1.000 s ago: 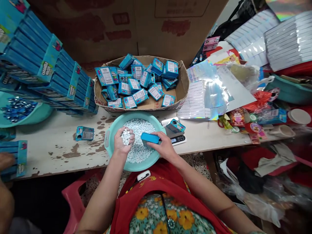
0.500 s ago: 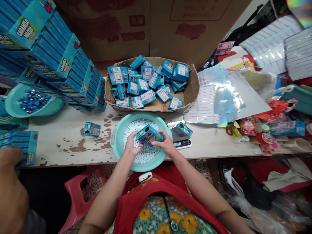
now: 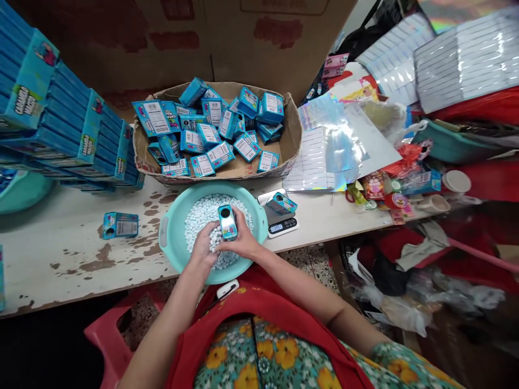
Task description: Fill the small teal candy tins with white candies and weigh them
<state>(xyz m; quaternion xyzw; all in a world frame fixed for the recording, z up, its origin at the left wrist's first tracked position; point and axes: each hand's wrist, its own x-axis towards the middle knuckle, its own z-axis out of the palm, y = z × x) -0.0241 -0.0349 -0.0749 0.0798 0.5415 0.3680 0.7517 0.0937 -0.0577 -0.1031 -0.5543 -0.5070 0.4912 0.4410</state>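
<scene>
My right hand (image 3: pixel 244 237) is closed around a small blue candy box (image 3: pixel 227 222), held upright over the basin, its top with a black round spot facing me. Beside it my left hand (image 3: pixel 204 246) is cupped, fingers curled around some small white candies (image 3: pixel 214 237) close to the box. Below both hands, a turquoise basin (image 3: pixel 172 254) holds many more of these white candies. To the right of the basin, another blue box (image 3: pixel 281 203) lies on a white digital scale (image 3: pixel 283 227) with a lit display.
Behind the basin, a cardboard tray (image 3: pixel 259 174) holds many blue boxes. Stacked blue display cartons (image 3: pixel 87 140) rise at the left. A single blue box (image 3: pixel 120 225) lies on the worn white table (image 3: pixel 81 281). Shiny printed sheets (image 3: pixel 344 140) cover the right side.
The blue box has turned from lying slanted between both hands to upright in my right hand. My view has swung right, and the co-worker's hand at left is out of view.
</scene>
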